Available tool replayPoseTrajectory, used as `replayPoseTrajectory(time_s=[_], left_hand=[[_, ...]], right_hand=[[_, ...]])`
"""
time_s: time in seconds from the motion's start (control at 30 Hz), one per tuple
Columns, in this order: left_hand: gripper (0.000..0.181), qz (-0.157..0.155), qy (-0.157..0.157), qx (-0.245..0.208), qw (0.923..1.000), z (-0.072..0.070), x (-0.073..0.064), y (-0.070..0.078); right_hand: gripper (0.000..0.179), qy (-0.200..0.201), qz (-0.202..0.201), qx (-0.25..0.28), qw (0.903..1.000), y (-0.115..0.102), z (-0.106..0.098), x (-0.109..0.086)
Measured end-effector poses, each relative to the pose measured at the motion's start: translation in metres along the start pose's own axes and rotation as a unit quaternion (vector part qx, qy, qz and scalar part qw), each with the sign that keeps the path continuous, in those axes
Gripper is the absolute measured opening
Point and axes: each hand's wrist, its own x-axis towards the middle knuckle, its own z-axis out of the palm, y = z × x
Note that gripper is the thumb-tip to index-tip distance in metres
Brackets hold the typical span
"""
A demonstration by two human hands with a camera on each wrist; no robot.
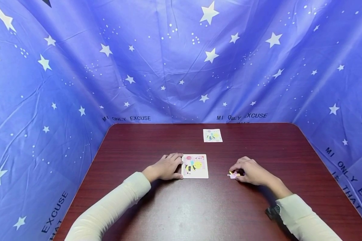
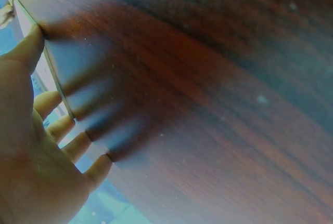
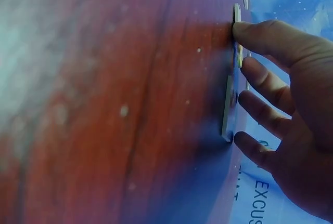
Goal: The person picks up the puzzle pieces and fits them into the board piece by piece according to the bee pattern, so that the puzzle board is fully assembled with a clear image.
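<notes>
A square white puzzle board (image 1: pixel 202 173) with a bee picture lies mid-table; plain white shows along its lower right. My left hand (image 1: pixel 166 167) rests at the board's left edge, thumb at the near corner and fingers spread toward the far one. In the left wrist view, those fingertips (image 2: pixel 99 169) touch down along the edge. To the right of the board, my right hand (image 1: pixel 250 171) pinches a pink and yellow puzzle piece (image 1: pixel 233 175) between thumb and index finger, low over the table. A second flat piece (image 3: pixel 227 109) sits by the other fingers in the right wrist view.
A smaller square card (image 1: pixel 212 135) with a similar bee picture lies farther back on the dark red wooden table (image 1: pixel 138 140). Blue star-printed curtains (image 1: pixel 181 67) hang around the back and both sides. A black band (image 1: pixel 273 212) shows at the right cuff.
</notes>
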Motion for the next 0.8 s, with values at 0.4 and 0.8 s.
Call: replayPoseTrajectory(time_s=[0.4,0.8], left_hand=[[0.064,0.0,0.0,0.004,1.0,-0.001,0.001,0.0],[0.064,-0.001,-0.001,0.003,1.0,-0.001,0.0,0.001]], right_hand=[[0.029,-0.009,0.015,0.008,0.9998,-0.001,0.001,0.012],[0.029,0.009,-0.003,0.013,0.9999,-0.011,0.002,0.029]])
